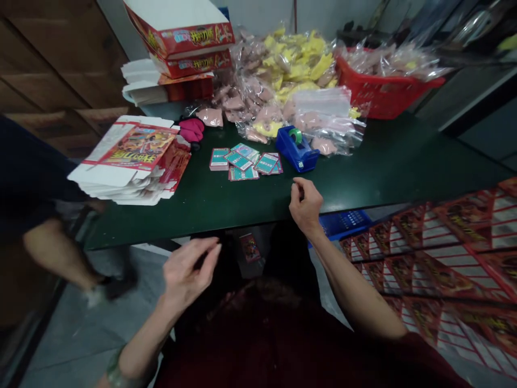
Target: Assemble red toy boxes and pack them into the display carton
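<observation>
My left hand hovers over my lap in front of the table edge. Its fingers are bent, with a gap to the thumb and nothing visible between them. My right hand rests at the front edge of the green table, fingers curled in and no object showing in them. Just beyond it stands a blue tape dispenser with a green roll. Left of the dispenser lie loose teal-backed cards and a small card stack. Flattened printed boxes are piled on the left.
Bagged pink and yellow pieces heap up at the back beside a red basket. Printed box trays stand back left. Many red-printed boxes fill the right side. Another person's arm is at left. A blue crate sits below the table.
</observation>
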The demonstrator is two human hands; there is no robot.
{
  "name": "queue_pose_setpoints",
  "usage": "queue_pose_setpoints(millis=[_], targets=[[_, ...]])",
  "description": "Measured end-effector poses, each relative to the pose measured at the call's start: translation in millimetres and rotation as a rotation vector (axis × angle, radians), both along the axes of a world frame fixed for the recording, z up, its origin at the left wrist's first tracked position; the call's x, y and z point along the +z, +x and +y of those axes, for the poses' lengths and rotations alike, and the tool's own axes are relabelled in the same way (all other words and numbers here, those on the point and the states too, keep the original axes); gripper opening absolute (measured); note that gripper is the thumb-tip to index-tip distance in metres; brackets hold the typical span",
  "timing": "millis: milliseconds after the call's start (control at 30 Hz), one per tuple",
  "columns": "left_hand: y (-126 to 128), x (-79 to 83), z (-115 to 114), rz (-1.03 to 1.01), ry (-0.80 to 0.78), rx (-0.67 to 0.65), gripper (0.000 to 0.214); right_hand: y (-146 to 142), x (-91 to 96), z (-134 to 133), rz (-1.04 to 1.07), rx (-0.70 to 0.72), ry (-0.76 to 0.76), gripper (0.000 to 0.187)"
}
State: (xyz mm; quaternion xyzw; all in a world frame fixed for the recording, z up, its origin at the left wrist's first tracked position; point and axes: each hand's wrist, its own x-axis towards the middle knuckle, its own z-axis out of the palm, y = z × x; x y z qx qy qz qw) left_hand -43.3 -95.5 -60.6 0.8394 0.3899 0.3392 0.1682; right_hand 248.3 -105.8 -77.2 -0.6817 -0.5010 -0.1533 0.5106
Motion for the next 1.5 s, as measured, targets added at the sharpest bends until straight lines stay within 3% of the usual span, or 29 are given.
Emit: queue_pose_setpoints(millis=[100, 200, 300, 400, 700, 1033, 1500], targets=[[-4, 5.0, 21, -0.049, 0.399, 0.274, 0.025, 0, 0.4, 0, -0.015, -0.009, 0.0, 0.022], [2, -9.6, 50, 0.06, 0.434, 0.387, 0.028, 1, 0.0, 0, -0.033, -0.016, 0.001, 0.022], [12, -26.2, 64, 0.152, 0.408, 0.447, 0.028, 0, -0.4, 0, -0.053, -0.016, 0.005, 0.022], [16, -31.8, 65, 0.158, 0.371, 0.443, 0.031, -2, -0.1, 0, -0.071, -0.02, 0.013, 0.021], [16, -28.5, 62, 0.241, 0.402, 0.441, 0.028, -5, -0.9, 1, -0.108, -0.032, -0.024, 0.021], [15, -31.9, 62, 0.183, 0.342, 0.408, 0.031, -4, -3.4, 1, -0.15, -0.053, -0.018, 0.021], [15, -33.4, 62, 0.192, 0.401, 0.415, 0.031, -6, -1.0, 1, -0.175, -0.055, -0.021, 0.02]])
